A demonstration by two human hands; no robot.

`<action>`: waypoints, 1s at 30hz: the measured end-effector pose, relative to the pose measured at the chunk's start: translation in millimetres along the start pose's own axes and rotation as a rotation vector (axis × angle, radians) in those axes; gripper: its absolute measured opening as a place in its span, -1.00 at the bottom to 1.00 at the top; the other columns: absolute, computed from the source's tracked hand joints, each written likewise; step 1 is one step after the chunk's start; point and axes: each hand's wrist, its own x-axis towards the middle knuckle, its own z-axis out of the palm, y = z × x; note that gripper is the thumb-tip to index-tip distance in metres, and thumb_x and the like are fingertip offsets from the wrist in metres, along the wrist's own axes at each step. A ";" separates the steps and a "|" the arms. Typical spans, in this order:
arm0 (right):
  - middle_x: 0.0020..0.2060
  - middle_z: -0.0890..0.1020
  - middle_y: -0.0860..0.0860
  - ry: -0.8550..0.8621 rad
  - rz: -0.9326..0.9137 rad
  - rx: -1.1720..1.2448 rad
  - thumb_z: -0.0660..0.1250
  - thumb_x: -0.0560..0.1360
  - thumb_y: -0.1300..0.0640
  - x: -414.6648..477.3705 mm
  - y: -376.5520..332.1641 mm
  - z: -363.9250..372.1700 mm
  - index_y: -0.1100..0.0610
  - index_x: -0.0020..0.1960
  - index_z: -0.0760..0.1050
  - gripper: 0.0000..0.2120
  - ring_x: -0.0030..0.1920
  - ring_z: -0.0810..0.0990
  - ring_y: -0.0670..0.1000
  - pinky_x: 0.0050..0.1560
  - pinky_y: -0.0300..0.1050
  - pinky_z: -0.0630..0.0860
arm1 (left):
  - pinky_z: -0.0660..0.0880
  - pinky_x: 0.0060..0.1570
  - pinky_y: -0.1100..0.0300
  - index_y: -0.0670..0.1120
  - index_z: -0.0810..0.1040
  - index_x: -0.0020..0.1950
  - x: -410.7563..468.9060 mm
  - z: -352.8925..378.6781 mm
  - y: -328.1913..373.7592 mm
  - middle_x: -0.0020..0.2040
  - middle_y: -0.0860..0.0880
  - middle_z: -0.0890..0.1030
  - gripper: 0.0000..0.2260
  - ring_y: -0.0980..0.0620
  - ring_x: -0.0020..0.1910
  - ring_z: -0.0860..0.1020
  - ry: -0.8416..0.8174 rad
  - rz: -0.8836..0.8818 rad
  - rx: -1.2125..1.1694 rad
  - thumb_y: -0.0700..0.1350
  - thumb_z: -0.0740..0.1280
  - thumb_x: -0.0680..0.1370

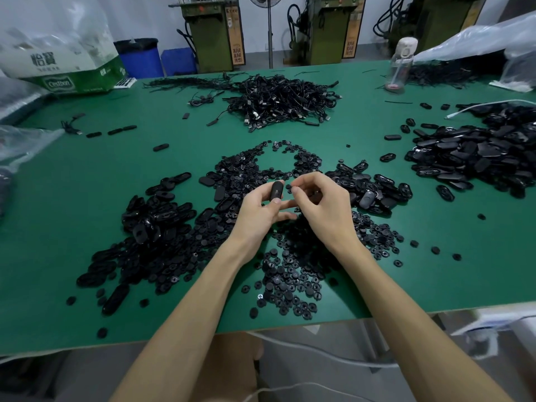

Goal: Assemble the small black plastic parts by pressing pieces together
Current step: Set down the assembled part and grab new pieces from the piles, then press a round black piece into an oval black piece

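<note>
**Oval piece pinched over the piles**

The black oval piece (276, 190) stands nearly upright, pinched between the thumb and fingers of the left grip (258, 213). The right grip (319, 204) is curled just beside it. Whether it holds anything cannot be told. Beneath lie heaped round discs (290, 274) on the green worktop (87, 175).

Part piles (162, 227) crowd centre; bare green table (87, 175) left.

Cable heap (285, 101) behind disc pile (290, 274); shell heap (475, 155) right.
</note>
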 end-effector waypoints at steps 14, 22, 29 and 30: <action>-0.08 0.65 0.01 -0.026 -0.040 -0.031 0.47 0.52 0.31 1.8 2.2 -2.2 0.13 -0.01 0.69 -0.88 -0.10 0.58 -0.19 -0.02 -0.41 0.45 | 0.67 -0.03 0.13 -0.30 0.61 0.22 0.5 -1.4 -7.2 0.11 -0.29 0.64 -0.82 -0.09 -0.06 0.74 0.128 0.048 0.038 -0.31 0.38 0.63; -0.11 0.65 0.02 -0.041 -0.050 -0.067 0.46 0.52 0.30 1.6 2.6 -0.4 0.16 -0.03 0.68 -0.92 -0.14 0.58 -0.11 -0.08 -0.37 0.46 | 0.67 -0.05 0.14 -0.25 0.67 0.15 0.0 -1.4 -8.7 0.03 -0.27 0.68 -0.87 -0.11 -0.05 0.74 0.163 0.077 0.038 -0.32 0.40 0.61; -0.13 0.67 -0.01 -0.058 -0.044 -0.068 0.45 0.53 0.30 1.2 3.6 1.0 0.17 -0.02 0.66 -0.93 -0.16 0.59 -0.10 -0.10 -0.34 0.48 | 0.69 -0.06 0.07 -0.26 0.65 0.24 1.8 -2.6 -11.0 0.05 -0.15 0.74 -0.80 -0.11 -0.11 0.75 0.184 0.094 0.135 -0.33 0.36 0.62; -0.13 0.67 -0.02 -0.052 -0.044 -0.063 0.45 0.53 0.30 1.1 3.8 1.0 0.17 -0.02 0.67 -0.93 -0.17 0.59 -0.11 -0.10 -0.36 0.48 | 0.69 -0.07 0.07 -0.27 0.65 0.24 1.5 -2.4 -10.9 0.05 -0.16 0.74 -0.80 -0.11 -0.09 0.75 0.179 0.095 0.137 -0.33 0.36 0.63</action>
